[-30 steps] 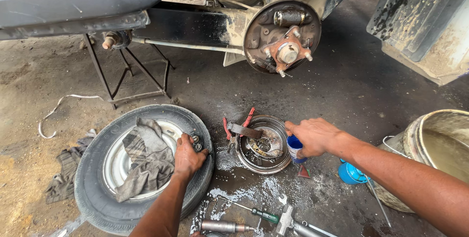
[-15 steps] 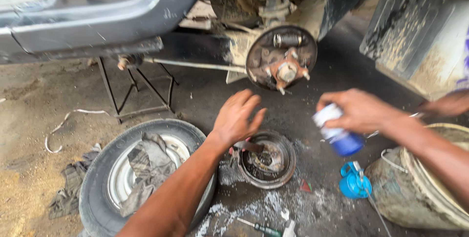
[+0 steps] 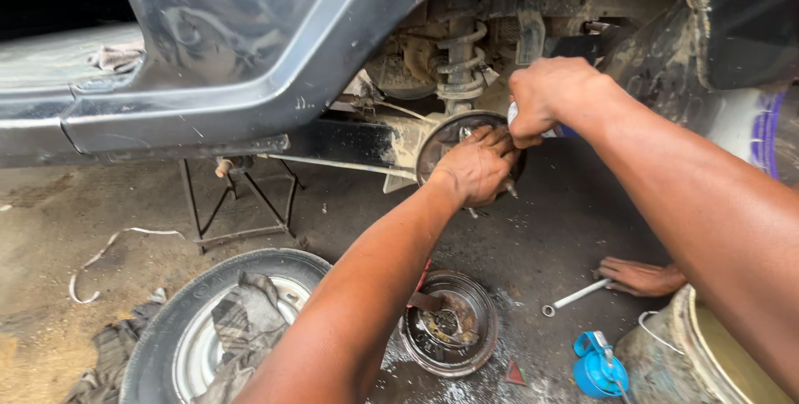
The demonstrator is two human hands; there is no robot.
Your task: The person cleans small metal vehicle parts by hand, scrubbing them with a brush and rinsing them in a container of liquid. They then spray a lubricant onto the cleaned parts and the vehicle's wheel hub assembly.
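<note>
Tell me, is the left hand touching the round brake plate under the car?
Touching. The head view shows the left hand pressed flat on the brake plate, fingers covering its face.

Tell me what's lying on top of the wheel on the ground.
A crumpled grey rag lies across the wheel, over its pale rim. The left forearm hides the wheel's right side, and the frame cuts off its lower part.

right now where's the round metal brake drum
In the head view, the round metal brake drum lies low centre on the ground, right of the tyre.
</note>
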